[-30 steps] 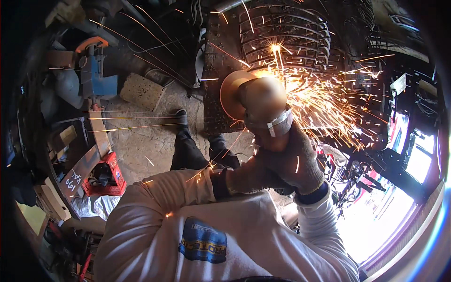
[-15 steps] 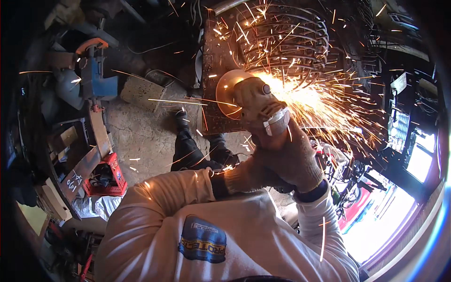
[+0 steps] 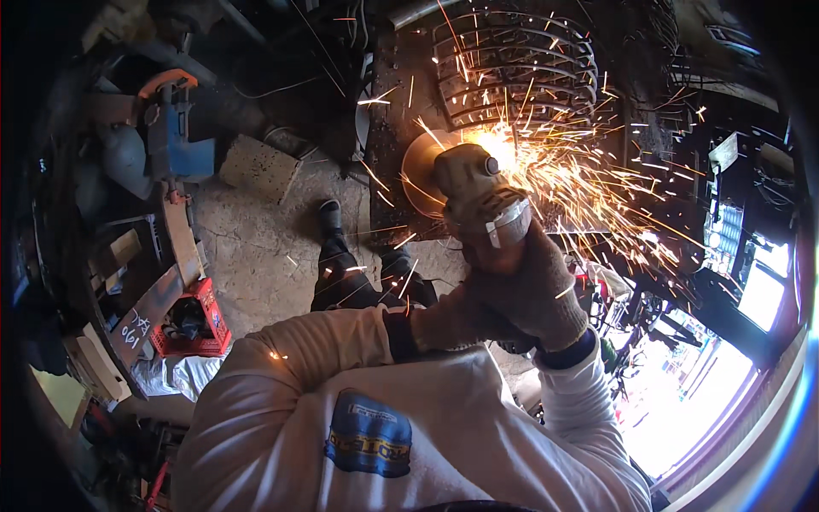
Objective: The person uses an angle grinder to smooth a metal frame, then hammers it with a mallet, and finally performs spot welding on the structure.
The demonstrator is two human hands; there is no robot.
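Note:
Both gloved hands are together on an angle grinder (image 3: 467, 175) with a large round disc (image 3: 418, 171). My right hand (image 3: 546, 294) wraps round the grinder's body, just behind its metal band. Crossing in from the left, my left hand (image 3: 452, 320) closes on the rear part of the tool; its fingers are mostly hidden behind the right hand and the grinder. At the disc's far side a bright glow throws sparks (image 3: 567, 175) to the right, over a brown work table (image 3: 397, 94). Glare and the tool's head hide the contact point.
A rack of curved metal bars (image 3: 516, 64) lies on the table's far part. To the left are a blue clamp-like tool (image 3: 183, 154), a speckled block (image 3: 260, 168) and a red crate (image 3: 213, 316). Cluttered metal parts (image 3: 640, 316) stand at the right, by bright daylight.
The grinder has shifted slightly right and nearer to me. The spray of sparks is thinner, and the glow is smaller. Both hands keep their hold.

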